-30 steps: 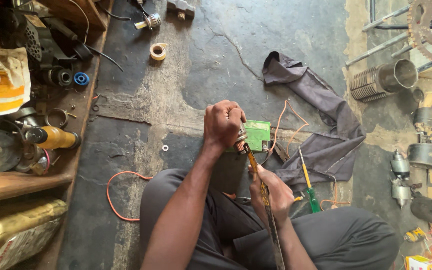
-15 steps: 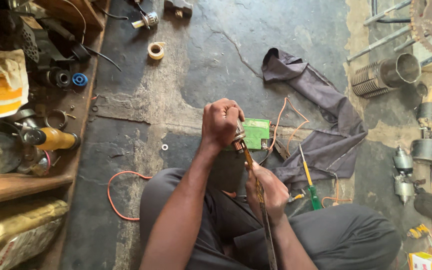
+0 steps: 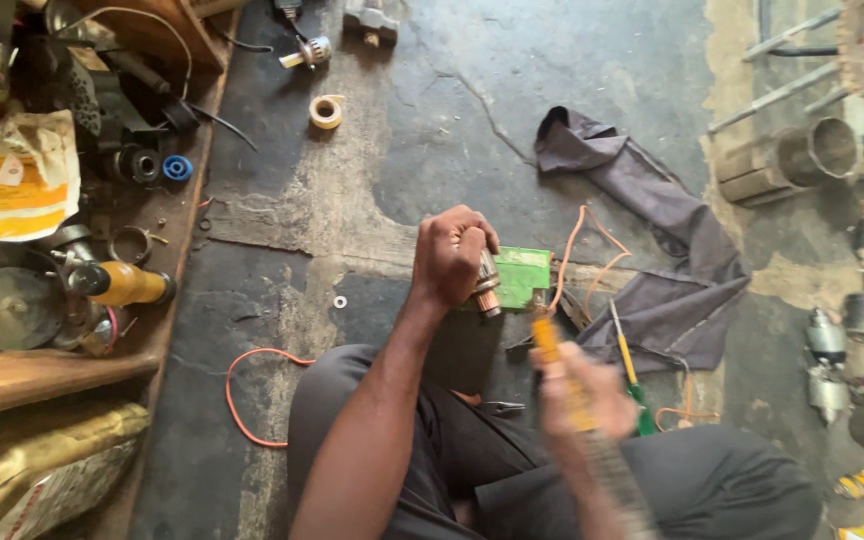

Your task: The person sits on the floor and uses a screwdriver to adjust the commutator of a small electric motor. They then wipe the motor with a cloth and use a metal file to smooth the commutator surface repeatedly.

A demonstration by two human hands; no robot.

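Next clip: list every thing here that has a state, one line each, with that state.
left hand: closed around a small metal part with copper
metal part: gripped, held above the floor
right hand: motion-blurred, gripping a yellow-handled tool
yellow-handled tool: held, tip toward the part
green-handled screwdriver: lying on the floor
grey cloth: crumpled
tape roll: lying flat

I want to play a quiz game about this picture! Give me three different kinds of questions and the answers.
1. True or false: the left hand grips a small metal part with a copper-coloured ring.
2. What colour is the handle of the tool in the blurred right hand?
3. Which lies on the floor beyond the hands? A) a tape roll B) a banana C) a shoe

Key:
1. True
2. Yellow-orange
3. A
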